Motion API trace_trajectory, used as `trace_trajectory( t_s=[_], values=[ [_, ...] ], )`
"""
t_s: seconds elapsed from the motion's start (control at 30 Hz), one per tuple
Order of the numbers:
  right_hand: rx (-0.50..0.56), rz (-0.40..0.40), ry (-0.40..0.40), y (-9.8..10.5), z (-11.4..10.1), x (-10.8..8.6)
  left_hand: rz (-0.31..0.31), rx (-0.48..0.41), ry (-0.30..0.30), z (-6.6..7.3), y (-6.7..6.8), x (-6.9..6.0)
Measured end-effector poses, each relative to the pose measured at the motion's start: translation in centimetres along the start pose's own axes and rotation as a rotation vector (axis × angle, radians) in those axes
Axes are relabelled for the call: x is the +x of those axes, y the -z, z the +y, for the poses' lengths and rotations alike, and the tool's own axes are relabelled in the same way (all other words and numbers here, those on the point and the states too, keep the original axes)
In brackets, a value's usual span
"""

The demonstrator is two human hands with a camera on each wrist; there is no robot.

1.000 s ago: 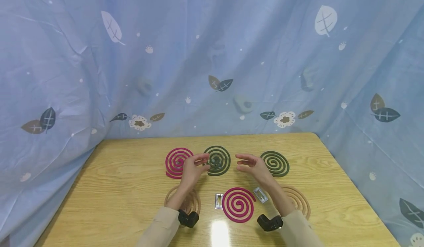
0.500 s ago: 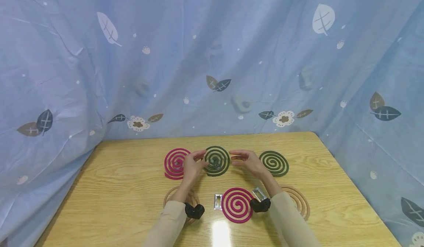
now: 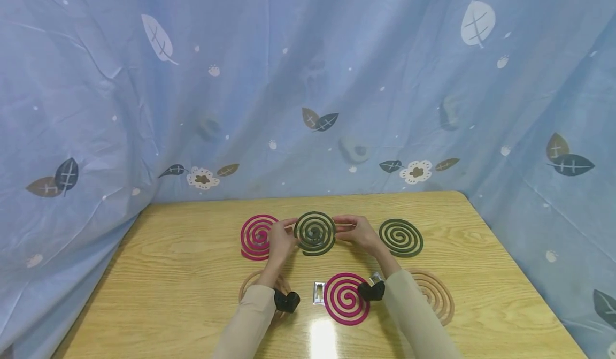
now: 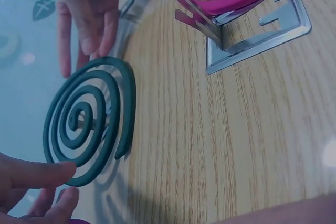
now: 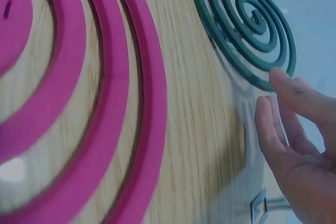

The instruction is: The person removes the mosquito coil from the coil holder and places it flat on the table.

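Observation:
A dark green mosquito coil (image 3: 315, 234) lies flat at the back middle, on a metal stand whose parts show through its turns. My left hand (image 3: 280, 239) pinches its left rim, with the thumb (image 4: 65, 170) over the edge and the fingers below. At the opposite rim is my right hand (image 3: 358, 233), thumb and fingers apart; its thumb tip (image 5: 281, 80) meets the edge in the right wrist view. A pink coil (image 3: 255, 238) beside my left hand is partly covered by it. Another green coil (image 3: 401, 237) lies right of my right hand.
In front lie a second pink coil (image 3: 346, 299) and two tan coils, the right tan coil (image 3: 440, 297) partly under my sleeve. A metal stand (image 3: 319, 293) sits left of the front pink coil, another stand (image 3: 376, 277) behind it. A blue curtain (image 3: 269, 81) hangs behind the table.
Both hands have closed in on the middle green coil from its two sides. The right hand has moved left, and the left hand has reached its rim.

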State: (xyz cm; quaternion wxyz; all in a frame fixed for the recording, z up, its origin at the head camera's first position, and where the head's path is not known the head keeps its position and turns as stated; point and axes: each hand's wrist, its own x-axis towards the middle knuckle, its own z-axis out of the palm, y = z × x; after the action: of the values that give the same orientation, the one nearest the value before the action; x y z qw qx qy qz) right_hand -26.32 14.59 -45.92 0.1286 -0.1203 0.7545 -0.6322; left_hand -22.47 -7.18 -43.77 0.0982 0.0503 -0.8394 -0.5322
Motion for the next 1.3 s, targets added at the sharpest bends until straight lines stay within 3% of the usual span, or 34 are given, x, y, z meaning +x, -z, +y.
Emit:
trace_trajectory(
  t_s=[0.47,0.6,0.63,0.77,0.83,0.87,1.0,1.13,1.3],
  values=[
    [-0.025,0.101,-0.017,-1.1,-0.2,0.3,0.007,-0.028,-0.082,-0.2,-0.4,-0.2],
    [-0.036,0.111,0.016,-1.0,-0.1,0.2,0.005,-0.060,-0.111,-1.1,-0.5,0.1],
    [-0.041,0.111,0.027,-0.9,0.0,0.2,0.013,-0.070,-0.151,-2.1,-0.8,0.5],
    [-0.062,0.117,0.042,-0.7,-0.1,0.0,0.021,-0.052,-0.194,-2.4,-0.8,0.7],
    [-0.057,0.115,0.038,-0.7,-0.2,-0.1,0.013,-0.053,-0.191,-2.2,-0.7,0.6],
    [-0.051,0.113,0.034,-0.6,-0.3,-0.1,0.002,-0.042,-0.157,-1.2,-0.3,0.1],
    [-0.022,0.085,0.038,-0.3,-0.4,-0.1,-0.025,-0.043,-0.091,-0.1,0.1,-0.4],
    [-0.003,0.054,0.031,0.0,-0.5,-0.2,-0.041,-0.040,-0.044,0.1,0.4,-0.6],
    [0.029,0.012,0.006,0.6,-0.8,-0.4,-0.062,-0.053,-0.036,0.1,0.6,-0.6]
  ],
)
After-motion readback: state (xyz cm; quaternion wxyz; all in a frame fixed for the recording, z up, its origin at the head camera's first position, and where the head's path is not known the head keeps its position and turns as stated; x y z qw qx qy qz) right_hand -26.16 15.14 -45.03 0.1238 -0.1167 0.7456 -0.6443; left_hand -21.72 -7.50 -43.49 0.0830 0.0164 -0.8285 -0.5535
